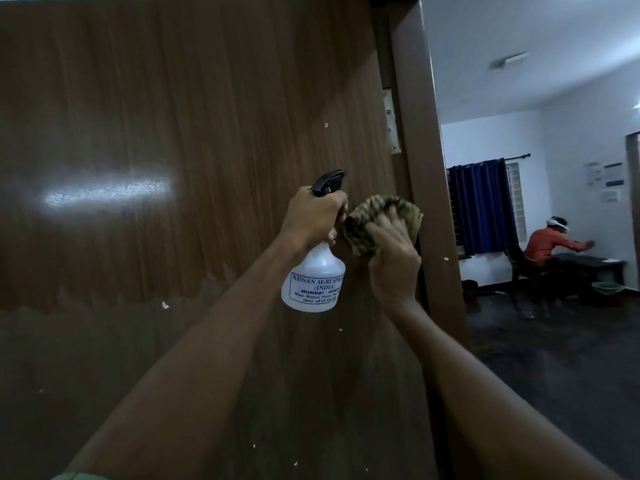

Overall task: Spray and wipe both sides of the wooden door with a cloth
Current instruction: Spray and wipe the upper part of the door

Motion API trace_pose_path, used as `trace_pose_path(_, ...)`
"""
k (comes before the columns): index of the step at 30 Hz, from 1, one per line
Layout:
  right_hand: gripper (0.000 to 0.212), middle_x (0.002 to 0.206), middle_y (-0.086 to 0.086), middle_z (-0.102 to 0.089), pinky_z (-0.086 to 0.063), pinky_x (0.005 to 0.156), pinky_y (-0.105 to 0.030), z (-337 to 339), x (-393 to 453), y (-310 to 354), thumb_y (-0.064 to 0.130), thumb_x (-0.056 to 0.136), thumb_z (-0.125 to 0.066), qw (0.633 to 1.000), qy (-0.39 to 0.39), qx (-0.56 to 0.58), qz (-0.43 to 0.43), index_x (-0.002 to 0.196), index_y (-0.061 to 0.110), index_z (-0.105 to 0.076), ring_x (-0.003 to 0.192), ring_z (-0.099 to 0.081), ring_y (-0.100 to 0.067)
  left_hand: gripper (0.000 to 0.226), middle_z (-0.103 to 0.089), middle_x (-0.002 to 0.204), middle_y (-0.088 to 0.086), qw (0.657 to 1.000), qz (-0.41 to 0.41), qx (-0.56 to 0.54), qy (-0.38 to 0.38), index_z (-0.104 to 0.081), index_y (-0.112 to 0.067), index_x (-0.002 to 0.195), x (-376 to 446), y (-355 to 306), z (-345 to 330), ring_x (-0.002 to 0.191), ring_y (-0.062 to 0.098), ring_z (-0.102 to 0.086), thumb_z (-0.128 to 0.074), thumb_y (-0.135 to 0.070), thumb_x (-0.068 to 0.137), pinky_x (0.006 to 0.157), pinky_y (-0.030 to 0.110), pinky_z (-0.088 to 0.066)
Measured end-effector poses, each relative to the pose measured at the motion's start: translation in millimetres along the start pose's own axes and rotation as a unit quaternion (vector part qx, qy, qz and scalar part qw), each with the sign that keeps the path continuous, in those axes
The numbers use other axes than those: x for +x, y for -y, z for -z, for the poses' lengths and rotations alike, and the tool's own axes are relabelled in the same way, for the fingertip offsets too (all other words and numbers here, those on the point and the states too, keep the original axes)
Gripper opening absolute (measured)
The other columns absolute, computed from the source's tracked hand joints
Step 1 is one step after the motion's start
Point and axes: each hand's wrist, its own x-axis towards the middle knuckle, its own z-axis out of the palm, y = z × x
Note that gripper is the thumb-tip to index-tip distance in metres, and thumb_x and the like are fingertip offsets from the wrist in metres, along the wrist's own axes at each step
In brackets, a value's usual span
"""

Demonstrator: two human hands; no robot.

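Observation:
The brown wooden door [173, 116] fills the left and middle of the head view, with a bright glare patch on its left part. My left hand [317, 216] grips the neck of a white spray bottle [315, 282] with a black trigger head, held upright close to the door. My right hand [391, 258] holds a bunched striped brown cloth [377, 216] against the door near its hinge edge. The two hands are side by side, almost touching.
A metal hinge [391, 123] sits on the door's right edge beside the brown door frame [426, 168]. Beyond the doorway a room shows a dark floor [554, 358], a blue curtain [485, 206], a seated person [550, 244] at a dark table and a green basket [607, 289].

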Motion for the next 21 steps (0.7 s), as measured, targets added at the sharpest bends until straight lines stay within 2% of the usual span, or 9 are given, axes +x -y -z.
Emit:
trace_pose_path(4, 0.039, 0.13, -0.011, -0.07, -0.048, 0.11, -0.051, -4, 36, 0, -0.007, 0.089, -0.049, 1.0, -0.019, 0.011, -0.001, 0.106, 0.011, -0.079, 0.136, -0.056, -0.028, 0.015, -0.063, 0.073, 0.009, 1.0, 0.008, 0.003, 0.008, -0.067, -0.006, 0.082, -7, 11, -2, 0.042, 0.016, -0.045, -0.058, -0.014, 0.091, 0.049, 0.03, -0.044)
trace_pose_path(7, 0.038, 0.134, -0.011, -0.068, -0.039, 0.118, -0.05, -12, 62, 10, -0.006, 0.094, -0.05, 0.999, -0.023, 0.02, -0.011, 0.113, 0.012, -0.077, 0.14, -0.052, -0.029, 0.016, -0.063, 0.074, 0.009, 1.0, 0.016, 0.007, 0.001, -0.066, -0.006, 0.082, -8, 19, 0, 0.042, 0.015, -0.045, -0.058, -0.015, 0.093, 0.048, 0.03, -0.043)
trace_pose_path(10, 0.036, 0.139, -0.008, -0.065, -0.043, 0.117, -0.047, -9, 12, 4, -0.003, 0.098, -0.049, 1.0, -0.017, 0.012, -0.002, 0.117, 0.013, -0.076, 0.143, -0.049, -0.026, 0.017, -0.063, 0.072, 0.01, 1.0, 0.021, 0.008, -0.016, -0.067, -0.005, 0.081, -11, 26, 1, 0.042, 0.017, -0.045, -0.059, -0.015, 0.091, 0.049, 0.031, -0.043)
trace_pose_path(13, 0.031, 0.136, -0.007, -0.067, -0.053, 0.106, -0.048, 9, -78, -9, 0.002, 0.099, -0.05, 1.0, 0.019, 0.003, 0.004, 0.111, 0.011, -0.078, 0.141, -0.051, -0.026, 0.018, -0.064, 0.072, 0.011, 0.999, 0.03, 0.016, -0.013, -0.068, -0.004, 0.078, -23, 41, -2, 0.042, 0.018, -0.046, -0.059, -0.015, 0.09, 0.053, 0.034, -0.045)
trace_pose_path(15, 0.032, 0.135, -0.005, -0.067, -0.053, 0.105, -0.049, 17, -100, -14, 0.002, 0.098, -0.05, 0.999, 0.038, 0.016, 0.004, 0.107, 0.011, -0.079, 0.14, -0.053, -0.025, 0.019, -0.065, 0.073, 0.012, 0.999, 0.038, 0.018, -0.011, -0.067, -0.004, 0.077, -31, 50, -3, 0.042, 0.018, -0.047, -0.059, -0.016, 0.089, 0.056, 0.036, -0.046)
trace_pose_path(21, 0.035, 0.134, -0.01, -0.067, -0.044, 0.115, -0.046, 4, -9, -5, -0.003, 0.099, -0.049, 0.999, 0.003, 0.039, -0.006, 0.111, 0.01, -0.079, 0.14, -0.053, -0.025, 0.019, -0.065, 0.073, 0.011, 0.998, 0.044, 0.024, -0.024, -0.067, -0.007, 0.076, -43, 62, 0, 0.043, 0.02, -0.048, -0.059, -0.017, 0.09, 0.054, 0.034, -0.045)
